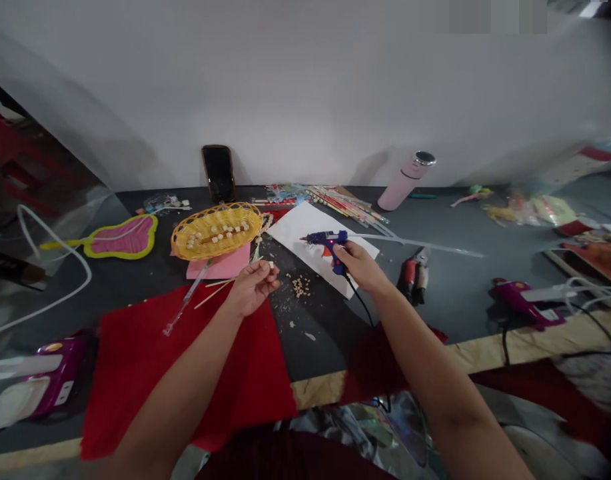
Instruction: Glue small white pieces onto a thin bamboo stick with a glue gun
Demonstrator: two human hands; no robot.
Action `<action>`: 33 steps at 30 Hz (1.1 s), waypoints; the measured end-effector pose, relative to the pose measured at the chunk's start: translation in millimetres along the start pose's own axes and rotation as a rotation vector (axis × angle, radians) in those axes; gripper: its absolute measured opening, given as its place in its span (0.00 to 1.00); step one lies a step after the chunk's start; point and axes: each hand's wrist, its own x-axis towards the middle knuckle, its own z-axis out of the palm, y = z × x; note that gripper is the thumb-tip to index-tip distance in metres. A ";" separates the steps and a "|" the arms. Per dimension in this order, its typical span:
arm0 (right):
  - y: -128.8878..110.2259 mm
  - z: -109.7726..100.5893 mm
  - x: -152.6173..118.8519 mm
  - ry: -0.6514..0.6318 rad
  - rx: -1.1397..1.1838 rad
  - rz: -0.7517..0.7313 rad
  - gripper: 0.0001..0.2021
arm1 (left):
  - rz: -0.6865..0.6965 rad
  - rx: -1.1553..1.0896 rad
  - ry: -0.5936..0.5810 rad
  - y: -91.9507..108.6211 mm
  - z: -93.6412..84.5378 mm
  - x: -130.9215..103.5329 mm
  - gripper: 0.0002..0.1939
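In my right hand (pixel 362 265) is a blue hot glue gun (pixel 338 237), its nozzle pointing left above a white sheet of paper (pixel 296 227). A long clear glue stick (pixel 430 245) sticks out of its back, and a black cord hangs from the handle. My left hand (pixel 252 288) is closed in a pinch on a small pale piece (pixel 272 265), partly hidden by the fingers. Between my hands lies a little heap of pale bits (pixel 301 286). Just beyond my left hand, a yellow wicker basket (pixel 182 252) holds several small whitish pieces.
Red cloth (pixel 135 360) covers the table's front left. Red-and-black-handled cutters (pixel 414 277) lie right of my right hand. A pink bottle (pixel 405 181), a phone (pixel 218 173) and thin wrapped sticks (pixel 342 203) are along the wall. Purple devices (pixel 68 363) with cables flank the work area.
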 end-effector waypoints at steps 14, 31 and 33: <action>-32.2 17.6 -26.0 -0.026 -0.718 -0.321 0.10 | -0.019 -0.011 0.013 2.3 4.7 -3.6 0.05; 7.8 42.2 -30.2 -0.265 -0.793 -0.504 0.10 | -0.029 0.034 -0.023 -0.4 7.2 -4.6 0.04; 7.2 41.8 -30.4 -0.264 -0.817 -0.493 0.09 | -0.026 0.039 -0.028 -1.2 6.6 -4.4 0.04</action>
